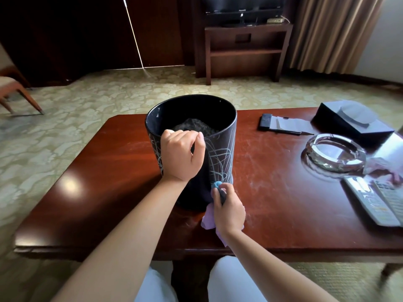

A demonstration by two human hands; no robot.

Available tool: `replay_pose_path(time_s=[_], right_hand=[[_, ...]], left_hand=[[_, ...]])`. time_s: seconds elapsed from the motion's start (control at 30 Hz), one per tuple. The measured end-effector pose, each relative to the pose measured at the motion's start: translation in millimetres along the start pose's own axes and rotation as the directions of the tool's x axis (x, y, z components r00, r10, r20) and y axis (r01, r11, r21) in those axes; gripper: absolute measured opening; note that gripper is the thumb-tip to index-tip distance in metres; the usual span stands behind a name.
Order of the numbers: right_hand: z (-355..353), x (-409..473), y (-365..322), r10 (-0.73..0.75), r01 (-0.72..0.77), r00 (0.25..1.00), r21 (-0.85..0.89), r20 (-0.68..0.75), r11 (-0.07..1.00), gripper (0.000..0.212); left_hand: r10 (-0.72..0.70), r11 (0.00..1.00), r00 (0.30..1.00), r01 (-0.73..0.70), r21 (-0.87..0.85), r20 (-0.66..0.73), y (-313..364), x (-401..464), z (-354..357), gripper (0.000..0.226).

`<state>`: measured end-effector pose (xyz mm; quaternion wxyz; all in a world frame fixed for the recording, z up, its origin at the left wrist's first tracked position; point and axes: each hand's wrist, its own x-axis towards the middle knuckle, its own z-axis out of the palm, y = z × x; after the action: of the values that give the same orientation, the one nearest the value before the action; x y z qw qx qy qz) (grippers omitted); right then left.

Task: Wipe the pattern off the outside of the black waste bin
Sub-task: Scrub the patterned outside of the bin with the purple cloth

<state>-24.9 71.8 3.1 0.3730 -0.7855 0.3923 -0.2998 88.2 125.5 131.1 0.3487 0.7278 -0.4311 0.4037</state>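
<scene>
Head view: your left hand gripped the near rim of the black waste bin, upright mid-surface. Your right hand held the cloth against its base. Looked rigid, light, smooth; rim hold steadied it.

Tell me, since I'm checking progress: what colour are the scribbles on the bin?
Pale whitish-blue lines on the black waste bin, clearest in the head view.

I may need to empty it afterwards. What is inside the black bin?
Inside the black bin, a dark crumpled liner or bag shows. The left hand gripping the rim covers part of it, and anything beneath is hidden.
</scene>
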Motion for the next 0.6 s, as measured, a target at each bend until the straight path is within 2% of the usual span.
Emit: replay_pose_path(time_s=[0.13,0.27,0.33,0.5,0.6], right_hand=[[6,-1,15,0.065,-0.059,0.993,-0.068,0.097,0.996,0.012],[2,-1,-3,-0.019,0.023,0.999,0.108,-0.044,0.994,0.013],[0,-1,-13,-0.014,0.023,0.998,0.164,-0.057,0.986,0.016],[1,-4,-2,0.122,-0.129,0.986,0.058,0.113,0.99,0.015],[-1,-3,-6,0.084,-0.089,0.995,0.091,0.055,0.992,0.014]], left_hand=[[-0.001,1.0,1.0,0.001,-0.007,0.005,1,0,0,0.048],[0.004,1.0,1.0,-0.004,0.001,0.001,1,0,0,0.046],[0.003,1.0,1.0,-0.003,0.004,-0.005,2,0,0,0.045],[0.0,1.0,1.0,0.0,-0.008,0.012,1,0,-1,0.047],[-0.01,1.0,1.0,0.011,-0.013,0.017,1,0,-1,0.05]])
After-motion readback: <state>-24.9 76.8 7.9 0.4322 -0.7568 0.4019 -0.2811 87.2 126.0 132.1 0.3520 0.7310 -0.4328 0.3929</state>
